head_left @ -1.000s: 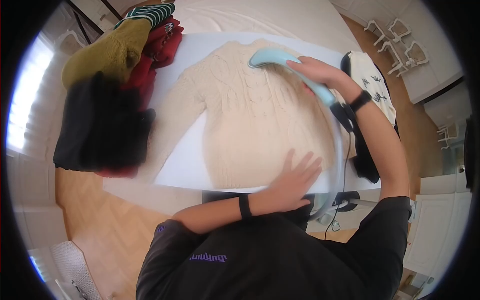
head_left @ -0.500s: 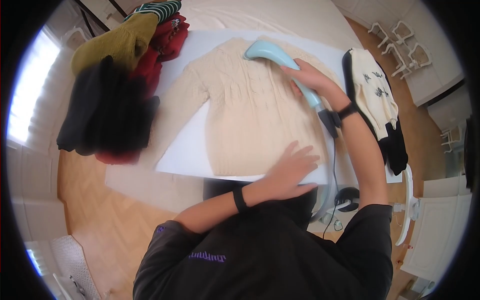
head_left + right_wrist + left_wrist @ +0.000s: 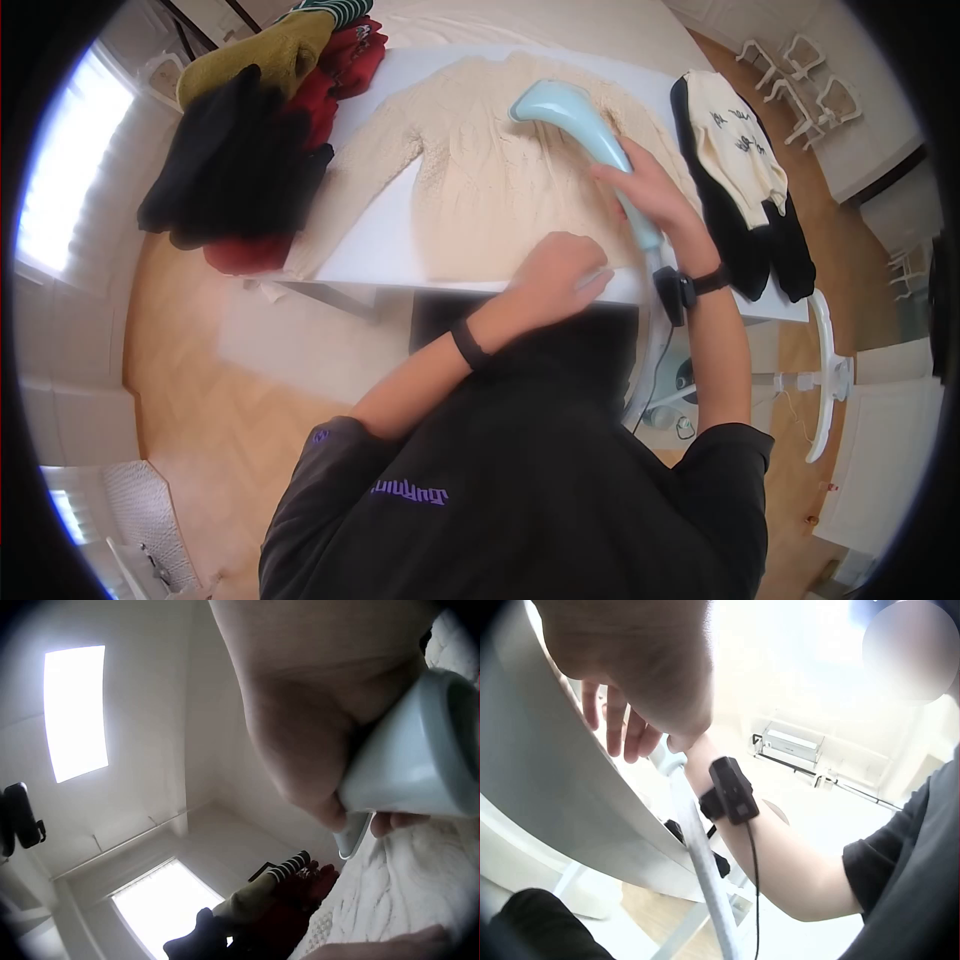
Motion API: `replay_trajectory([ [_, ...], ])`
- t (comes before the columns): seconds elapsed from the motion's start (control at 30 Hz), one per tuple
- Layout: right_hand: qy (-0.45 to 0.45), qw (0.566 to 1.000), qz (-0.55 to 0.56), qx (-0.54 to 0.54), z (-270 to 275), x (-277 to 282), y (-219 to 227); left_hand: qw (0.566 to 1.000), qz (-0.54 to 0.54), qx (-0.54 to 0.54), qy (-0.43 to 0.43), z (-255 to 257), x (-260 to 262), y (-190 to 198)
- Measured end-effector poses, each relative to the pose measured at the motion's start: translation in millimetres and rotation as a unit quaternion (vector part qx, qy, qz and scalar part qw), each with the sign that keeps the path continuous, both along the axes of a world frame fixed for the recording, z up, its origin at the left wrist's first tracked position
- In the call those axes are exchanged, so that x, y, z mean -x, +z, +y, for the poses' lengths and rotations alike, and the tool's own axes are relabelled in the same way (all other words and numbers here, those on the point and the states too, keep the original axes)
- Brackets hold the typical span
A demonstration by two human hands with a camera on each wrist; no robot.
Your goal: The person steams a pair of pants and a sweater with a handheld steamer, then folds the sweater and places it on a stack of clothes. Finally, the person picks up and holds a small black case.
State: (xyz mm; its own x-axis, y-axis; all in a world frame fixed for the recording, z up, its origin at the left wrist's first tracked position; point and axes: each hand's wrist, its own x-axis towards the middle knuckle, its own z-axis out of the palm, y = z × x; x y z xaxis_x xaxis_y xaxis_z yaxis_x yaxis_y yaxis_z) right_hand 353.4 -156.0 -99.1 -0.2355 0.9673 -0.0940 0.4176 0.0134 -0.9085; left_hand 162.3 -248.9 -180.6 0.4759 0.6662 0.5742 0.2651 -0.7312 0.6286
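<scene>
A cream cable-knit sweater lies spread on the white board. My right hand grips the handle of a pale blue steamer, whose head is over the sweater's upper chest. In the right wrist view, fingers of the right hand wrap round the steamer close above the knit. My left hand is at the sweater's lower hem, knuckles raised; the left wrist view shows the left hand's fingers hanging loosely apart. Their contact with the hem is hidden.
Dark, red and olive garments are piled at the left. A cream top with lettering lies over black clothing at the right. The steamer's hose and a thin cable hang past the near edge.
The left hand's spread fingers have bent downward at the hem. The steamer head has shifted slightly right and nearer the body on the sweater. The head view has also shifted.
</scene>
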Motion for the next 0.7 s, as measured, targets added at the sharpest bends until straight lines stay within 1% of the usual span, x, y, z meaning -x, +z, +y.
replay_trajectory([
  [0.07, -0.011, 0.998, 0.05, -0.02, -18, -10, -2, 0.998, 0.028, -0.032, 0.043, -6, 15, 7],
  [0.13, -0.02, 0.998, 0.055, -0.027, -39, -18, 1, 0.992, 0.044, -0.087, 0.075, -12, 34, 12],
  [0.27, -0.046, 0.998, 0.027, -0.035, -77, -33, 1, 0.978, 0.059, -0.122, 0.16, -17, 77, 2],
  [0.33, -0.051, 0.998, 0.033, -0.029, -91, -41, 2, 0.976, 0.07, -0.109, 0.174, -24, 93, -8],
  [0.4, -0.049, 0.997, 0.051, -0.028, -96, -51, -6, 0.962, 0.063, -0.129, 0.233, -26, 102, -12],
  [0.43, -0.053, 0.996, 0.067, -0.031, -95, -55, -11, 0.956, 0.09, -0.129, 0.246, -27, 106, -14],
  [0.47, -0.057, 0.994, 0.084, -0.035, -91, -60, -17, 0.955, 0.087, -0.141, 0.246, -28, 105, -16],
  [0.53, -0.067, 0.991, 0.113, -0.025, -82, -66, -35, 0.937, 0.133, -0.169, 0.275, -31, 104, -21],
  [0.57, -0.067, 0.987, 0.143, 0.008, -79, -68, -43, 0.93, 0.154, -0.183, 0.279, -33, 101, -21],
  [0.6, -0.067, 0.982, 0.172, 0.044, -76, -72, -50, 0.931, 0.153, -0.183, 0.278, -31, 98, -22],
  [0.67, -0.072, 0.979, 0.186, 0.032, -73, -78, -52, 0.914, 0.166, -0.217, 0.301, -33, 95, -23],
  [0.7, -0.077, 0.976, 0.201, 0.024, -75, -79, -58, 0.916, 0.17, -0.206, 0.299, -34, 96, -25],
])
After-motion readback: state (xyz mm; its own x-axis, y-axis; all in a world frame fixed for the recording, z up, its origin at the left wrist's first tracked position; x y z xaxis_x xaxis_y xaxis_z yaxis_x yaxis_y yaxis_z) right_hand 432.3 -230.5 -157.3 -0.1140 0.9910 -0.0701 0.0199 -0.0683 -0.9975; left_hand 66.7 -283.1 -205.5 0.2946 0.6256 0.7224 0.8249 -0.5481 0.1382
